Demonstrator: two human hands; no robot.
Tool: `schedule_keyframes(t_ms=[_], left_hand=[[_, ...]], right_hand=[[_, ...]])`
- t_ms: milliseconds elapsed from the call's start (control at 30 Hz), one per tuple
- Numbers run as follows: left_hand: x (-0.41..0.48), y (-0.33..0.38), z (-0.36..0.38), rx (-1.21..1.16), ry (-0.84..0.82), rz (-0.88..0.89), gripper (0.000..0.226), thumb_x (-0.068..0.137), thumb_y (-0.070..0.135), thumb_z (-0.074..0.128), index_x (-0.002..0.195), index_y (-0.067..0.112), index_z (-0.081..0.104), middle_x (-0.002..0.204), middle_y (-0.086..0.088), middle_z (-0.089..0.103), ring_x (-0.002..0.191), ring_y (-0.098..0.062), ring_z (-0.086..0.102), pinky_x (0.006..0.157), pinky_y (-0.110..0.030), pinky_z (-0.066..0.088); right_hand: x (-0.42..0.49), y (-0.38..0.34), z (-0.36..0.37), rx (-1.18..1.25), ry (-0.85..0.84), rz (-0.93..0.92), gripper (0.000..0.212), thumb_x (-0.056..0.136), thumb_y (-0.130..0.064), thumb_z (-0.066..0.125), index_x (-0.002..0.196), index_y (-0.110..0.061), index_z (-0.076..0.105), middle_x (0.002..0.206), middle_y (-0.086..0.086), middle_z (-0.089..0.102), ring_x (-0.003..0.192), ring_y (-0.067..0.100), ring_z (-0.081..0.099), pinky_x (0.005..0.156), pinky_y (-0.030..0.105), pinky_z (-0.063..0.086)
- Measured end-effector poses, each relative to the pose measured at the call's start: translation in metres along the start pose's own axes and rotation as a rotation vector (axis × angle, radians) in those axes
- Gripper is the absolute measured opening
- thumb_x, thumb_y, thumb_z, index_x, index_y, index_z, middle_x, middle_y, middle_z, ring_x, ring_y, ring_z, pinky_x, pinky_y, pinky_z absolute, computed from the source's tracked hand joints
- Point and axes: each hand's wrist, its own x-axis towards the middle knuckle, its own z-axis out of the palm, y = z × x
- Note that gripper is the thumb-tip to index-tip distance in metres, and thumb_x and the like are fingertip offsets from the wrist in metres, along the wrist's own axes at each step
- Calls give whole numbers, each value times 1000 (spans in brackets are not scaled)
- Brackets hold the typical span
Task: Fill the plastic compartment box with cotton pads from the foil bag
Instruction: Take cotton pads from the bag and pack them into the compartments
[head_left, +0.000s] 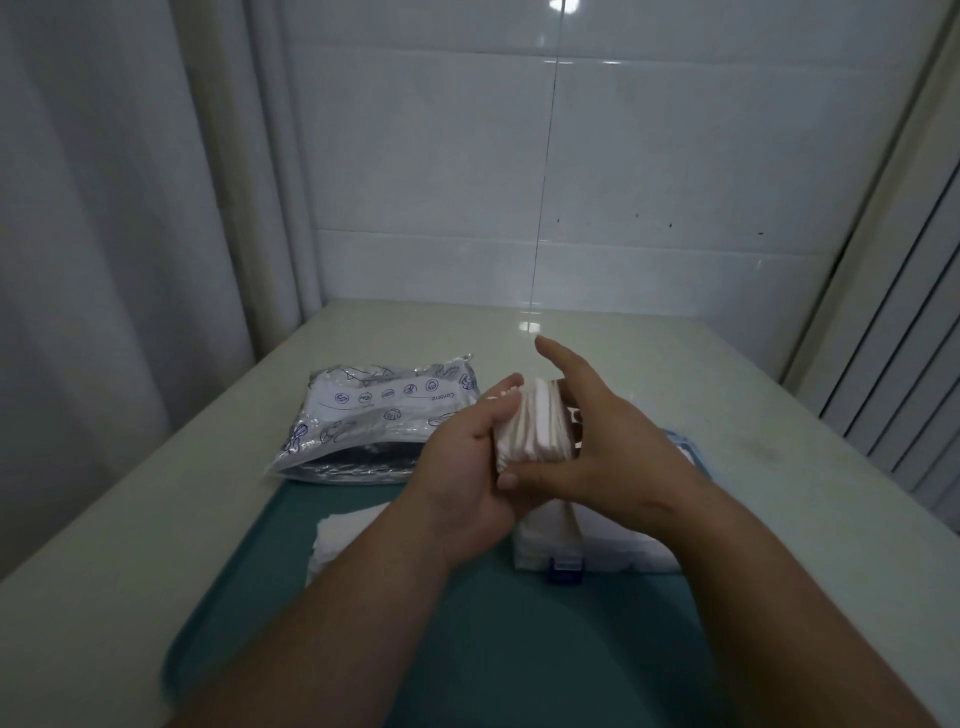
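Note:
A stack of white cotton pads (535, 426) is held between both hands above the table. My left hand (467, 462) cups its left side with fingers curled round it. My right hand (597, 447) grips the right side, thumb under the stack, index finger pointing up. Below them stands the clear plastic compartment box (550, 540) with a blue latch, largely hidden by my right forearm. The silver foil bag (374, 421) with blue printed icons lies at the back left, its mouth facing me. A few loose white pads (337, 535) lie on the mat at the left.
A teal mat (467, 623) covers the pale table (753, 415) in front of me. A curtain hangs on the left, a tiled wall stands behind, and a ribbed panel runs along the right.

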Motion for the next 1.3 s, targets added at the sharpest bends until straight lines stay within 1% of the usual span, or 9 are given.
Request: schedule_keyframes(t_ms=[67,200,300,500,633,800,933,1100,1300], left_hand=[[1,-2,-1,-5,-29,2,54,82,12,54,135,19,53,117,-13,67,99,-33,66,93,-47,51],[0,-1,-1,-4,-45,3,62,75,-1,46,133,20,52,113,-15,67,86,-33,70,73,-40,59],[-1,0,-1,21,-38,4,68,78,-3,40,139,24,49,119,-17,66,88,-35,70,80,-45,56],[-1,-1,0,21,-2,5,73,66,-2,45,135,21,53,114,-19,67,91,-38,67,96,-51,46],[-1,-1,-1,3,-10,4,69,67,1,46,132,20,54,110,-17,68,86,-35,69,85,-45,53],[-2,-1,2,-7,1,25,62,72,8,57,133,18,54,114,-18,68,89,-33,69,88,-45,53],[-5,-3,4,94,-41,40,59,73,3,48,130,15,55,101,-12,70,83,-27,70,76,-37,58],[-4,-3,3,85,7,31,66,72,11,63,136,19,51,105,-11,72,87,-28,70,89,-44,52],[-3,-5,2,163,19,39,72,70,3,65,137,22,49,106,-9,72,89,-26,70,98,-46,45]], right_hand=[[0,0,0,-22,-19,-1,121,55,-47,89,144,-57,7,129,-17,44,118,15,51,101,42,48],[0,1,1,-47,-28,-5,121,58,-44,89,142,-60,4,124,-14,47,114,15,53,99,38,49],[0,1,1,-46,-15,-9,118,60,-45,87,144,-57,5,115,-18,46,111,13,55,95,32,49],[-1,0,0,-53,-14,-5,117,61,-45,87,145,-55,7,115,-18,46,112,14,56,98,35,49],[-1,-1,1,-61,-21,-1,118,60,-45,88,144,-56,6,115,-20,44,112,13,55,98,33,48],[0,0,2,-72,-36,1,121,56,-48,88,143,-57,4,124,-19,48,115,14,54,101,40,48],[-1,-2,0,-105,-57,-54,124,57,-44,88,147,-50,4,115,-43,35,116,3,41,107,33,37],[0,-1,3,-74,-48,-20,121,55,-51,84,141,-60,0,129,-12,51,115,17,52,101,46,46],[1,-1,3,-70,-52,-41,123,57,-42,86,144,-56,0,126,-13,54,112,11,55,101,41,47]])
